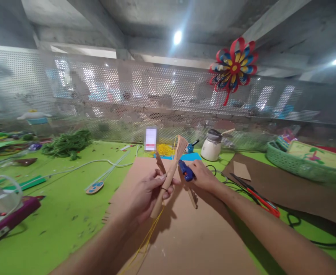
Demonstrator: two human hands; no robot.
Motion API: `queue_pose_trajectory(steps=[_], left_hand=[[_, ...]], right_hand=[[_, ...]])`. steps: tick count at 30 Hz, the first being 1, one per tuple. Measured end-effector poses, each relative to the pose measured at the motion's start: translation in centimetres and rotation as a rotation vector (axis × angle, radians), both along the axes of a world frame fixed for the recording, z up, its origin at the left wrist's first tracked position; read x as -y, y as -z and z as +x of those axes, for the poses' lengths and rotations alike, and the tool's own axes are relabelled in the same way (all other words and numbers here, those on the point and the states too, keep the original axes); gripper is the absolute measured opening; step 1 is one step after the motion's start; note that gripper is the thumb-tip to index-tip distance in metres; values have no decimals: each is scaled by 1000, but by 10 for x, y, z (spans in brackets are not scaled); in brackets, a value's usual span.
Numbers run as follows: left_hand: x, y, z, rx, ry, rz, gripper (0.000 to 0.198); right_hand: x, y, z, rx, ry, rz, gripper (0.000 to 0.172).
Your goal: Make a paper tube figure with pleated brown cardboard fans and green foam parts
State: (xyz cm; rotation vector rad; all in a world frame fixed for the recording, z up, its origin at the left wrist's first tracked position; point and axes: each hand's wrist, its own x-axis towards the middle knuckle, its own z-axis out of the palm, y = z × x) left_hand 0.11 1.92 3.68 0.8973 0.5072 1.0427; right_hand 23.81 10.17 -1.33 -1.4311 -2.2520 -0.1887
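My left hand point(149, 193) is closed around a brown paper stick piece point(170, 173) that fans out at its top, held upright over a brown cardboard sheet point(185, 236). Thin yellow strands point(147, 236) hang down from that hand. My right hand point(203, 175) grips a blue glue gun point(185, 170), its nozzle touching the stick's right side. A second brown strip point(193, 198) sticks out below the right hand.
Green table point(56, 214) with red-handled scissors point(259, 198), a white pot point(212, 145), a green basket point(299, 164) at right, green strands point(67, 145), a pink device point(4, 217) at left. A perforated metal screen point(99, 99) with a paper pinwheel point(233, 68) stands behind.
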Motion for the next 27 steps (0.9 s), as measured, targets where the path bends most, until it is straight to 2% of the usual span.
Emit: queue_pose_trajectory(steps=[3,5,9,13,15,18,19,23,27], left_hand=[[0,1,1,11,-7,0,12],[-1,0,0,2,-17,12,12],[-7,-3,-6,-9,-61,50,14],[-14,-1,-10,-24,-103,62,13],[-14,2,-9,-39,-88,59,11],[-9,5,-2,-42,-43,63,12],[-6,6,1,-38,-27,69,13],[5,8,10,-42,34,113,17],[11,11,18,-83,30,129,21]], right_hand=[[-10,4,-3,20,-42,-59,30],[-15,5,0,27,-68,-103,32],[-19,2,9,29,-141,-177,26],[-10,-6,10,-62,-151,-163,19],[2,-12,5,-159,-122,-117,21],[31,-26,-8,-345,-69,-38,10],[43,-31,-12,-407,-65,-28,13],[85,-44,-27,-569,-154,-75,28],[109,-46,-35,-769,-170,49,19]])
